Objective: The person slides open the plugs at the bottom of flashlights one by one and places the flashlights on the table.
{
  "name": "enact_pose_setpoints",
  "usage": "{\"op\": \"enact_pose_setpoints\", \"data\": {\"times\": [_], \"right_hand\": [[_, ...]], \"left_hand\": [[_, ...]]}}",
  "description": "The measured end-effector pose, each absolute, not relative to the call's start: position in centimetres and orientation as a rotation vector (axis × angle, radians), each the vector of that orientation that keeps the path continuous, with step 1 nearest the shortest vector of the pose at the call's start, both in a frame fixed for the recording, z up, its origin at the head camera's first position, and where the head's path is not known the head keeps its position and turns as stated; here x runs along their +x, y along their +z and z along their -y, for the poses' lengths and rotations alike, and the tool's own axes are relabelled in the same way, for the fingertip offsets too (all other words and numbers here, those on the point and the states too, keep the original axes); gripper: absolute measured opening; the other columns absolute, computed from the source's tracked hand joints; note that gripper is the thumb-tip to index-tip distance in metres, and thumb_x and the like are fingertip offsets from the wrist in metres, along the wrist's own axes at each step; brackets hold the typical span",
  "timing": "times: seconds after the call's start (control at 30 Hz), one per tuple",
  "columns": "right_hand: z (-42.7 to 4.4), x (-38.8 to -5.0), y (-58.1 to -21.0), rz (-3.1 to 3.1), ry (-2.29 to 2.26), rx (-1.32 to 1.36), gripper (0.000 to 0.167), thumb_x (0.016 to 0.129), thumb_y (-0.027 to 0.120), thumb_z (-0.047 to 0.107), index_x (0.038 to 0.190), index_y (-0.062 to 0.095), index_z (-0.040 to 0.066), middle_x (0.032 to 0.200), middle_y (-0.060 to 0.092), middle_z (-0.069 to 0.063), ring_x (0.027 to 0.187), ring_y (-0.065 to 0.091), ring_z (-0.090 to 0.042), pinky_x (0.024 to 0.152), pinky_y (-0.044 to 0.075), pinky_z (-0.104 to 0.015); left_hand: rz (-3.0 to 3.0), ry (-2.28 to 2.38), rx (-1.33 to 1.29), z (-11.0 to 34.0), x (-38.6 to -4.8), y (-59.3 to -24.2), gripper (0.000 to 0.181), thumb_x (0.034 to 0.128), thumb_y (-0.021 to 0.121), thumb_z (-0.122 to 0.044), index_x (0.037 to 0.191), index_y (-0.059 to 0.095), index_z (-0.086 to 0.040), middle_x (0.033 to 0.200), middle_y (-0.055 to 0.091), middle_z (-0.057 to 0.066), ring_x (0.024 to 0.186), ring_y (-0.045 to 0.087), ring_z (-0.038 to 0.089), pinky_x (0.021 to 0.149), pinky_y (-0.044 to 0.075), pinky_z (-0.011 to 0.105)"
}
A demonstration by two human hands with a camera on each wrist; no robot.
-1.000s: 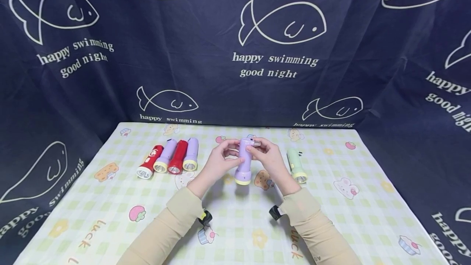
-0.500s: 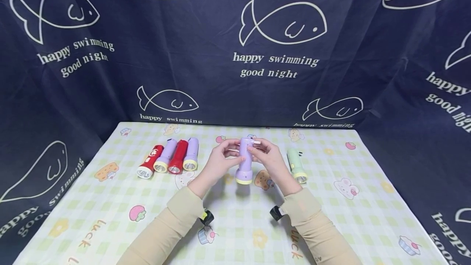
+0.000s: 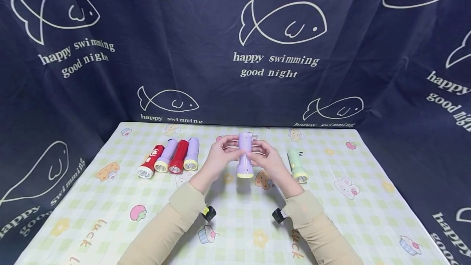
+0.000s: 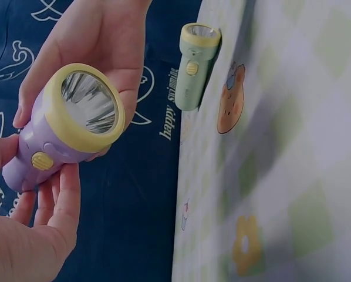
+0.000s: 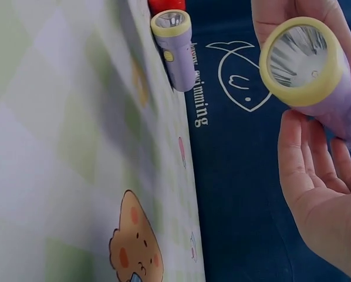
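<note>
A purple flashlight with a yellow rim (image 3: 245, 158) is held upright above the table, its lens end down and a metal plug sticking out at its upper right. The left hand (image 3: 219, 158) grips it from the left, thumb on the near side. From the other side the right hand (image 3: 268, 159) holds it, thumb also in front. In the left wrist view the purple flashlight (image 4: 41, 141) shows its lens and a yellow switch, fingers around both sides. The right wrist view shows the flashlight (image 5: 334, 111) between the two hands.
Left on the table (image 3: 235, 232) lie a red-and-white flashlight (image 3: 151, 161), a purple one (image 3: 166, 155), a red one (image 3: 178, 157) and another purple one (image 3: 191, 153). A green flashlight (image 3: 295, 164) lies right of the hands. A dark fish-print curtain (image 3: 217, 52) hangs behind.
The held flashlight has risen slightly and stands straighter. The right hand's fingers have shifted down from its plug end to its body. The flashlights on the table have not moved.
</note>
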State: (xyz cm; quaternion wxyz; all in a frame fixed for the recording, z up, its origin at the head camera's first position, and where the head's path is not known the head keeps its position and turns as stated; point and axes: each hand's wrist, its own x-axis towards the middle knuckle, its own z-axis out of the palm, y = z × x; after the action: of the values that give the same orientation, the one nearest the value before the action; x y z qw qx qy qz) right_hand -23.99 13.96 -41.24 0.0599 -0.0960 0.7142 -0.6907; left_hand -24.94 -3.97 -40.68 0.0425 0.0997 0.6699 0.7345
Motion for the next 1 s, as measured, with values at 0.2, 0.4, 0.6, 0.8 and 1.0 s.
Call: {"op": "enact_pose_setpoints", "data": {"times": [0.2, 0.4, 0.6, 0.8, 1.0], "right_hand": [[-13.9, -24.1, -41.8, -2.172, -2.055, -0.344, 0.049, 0.086, 0.065, 0.008, 0.131, 0.044, -0.001, 0.113, 0.059, -0.020, 0.090, 0.064, -0.014, 0.078, 0.057, -0.032], [-13.8, -23.8, -41.7, -2.192, -2.055, -0.333, 0.049, 0.086, 0.064, 0.006, 0.130, 0.045, -0.003, 0.108, 0.061, -0.017, 0.087, 0.064, -0.010, 0.074, 0.056, -0.027], [-13.9, -23.7, -41.8, -2.200, -2.066, -0.287, 0.049, 0.086, 0.065, 0.005, 0.130, 0.046, 0.000, 0.111, 0.060, -0.019, 0.087, 0.064, -0.011, 0.075, 0.056, -0.028], [-14.3, -23.8, -41.8, -2.208, -2.086, -0.245, 0.048, 0.085, 0.065, 0.005, 0.129, 0.048, 0.001, 0.108, 0.061, -0.016, 0.086, 0.065, -0.011, 0.075, 0.057, -0.031], [-14.8, -24.0, -41.8, -2.194, -2.105, -0.220, 0.048, 0.085, 0.065, 0.005, 0.129, 0.047, -0.001, 0.104, 0.062, -0.010, 0.087, 0.065, -0.011, 0.076, 0.057, -0.031]], "left_hand": [[-2.022, 2.272, 0.267, 4.0, -25.3, -40.5, 0.046, 0.0799, 0.070, 0.000, 0.124, 0.055, -0.001, 0.108, 0.059, 0.015, 0.084, 0.064, 0.013, 0.074, 0.058, 0.033], [-1.990, 2.276, 0.213, 3.9, -25.5, -40.5, 0.046, 0.0803, 0.071, -0.002, 0.124, 0.055, -0.002, 0.108, 0.058, 0.013, 0.084, 0.064, 0.013, 0.074, 0.058, 0.033], [-1.985, 2.262, 0.183, 3.6, -25.6, -40.5, 0.045, 0.0806, 0.071, -0.003, 0.123, 0.056, -0.003, 0.108, 0.060, 0.013, 0.083, 0.064, 0.013, 0.074, 0.058, 0.034], [-1.976, 2.289, 0.219, 3.0, -25.7, -40.6, 0.045, 0.0812, 0.070, -0.002, 0.124, 0.055, -0.001, 0.110, 0.060, 0.017, 0.083, 0.064, 0.013, 0.074, 0.058, 0.034], [-1.962, 2.290, 0.232, 2.6, -25.8, -40.8, 0.043, 0.0819, 0.069, -0.003, 0.123, 0.055, -0.002, 0.111, 0.061, 0.017, 0.086, 0.065, 0.015, 0.077, 0.058, 0.035]]}}
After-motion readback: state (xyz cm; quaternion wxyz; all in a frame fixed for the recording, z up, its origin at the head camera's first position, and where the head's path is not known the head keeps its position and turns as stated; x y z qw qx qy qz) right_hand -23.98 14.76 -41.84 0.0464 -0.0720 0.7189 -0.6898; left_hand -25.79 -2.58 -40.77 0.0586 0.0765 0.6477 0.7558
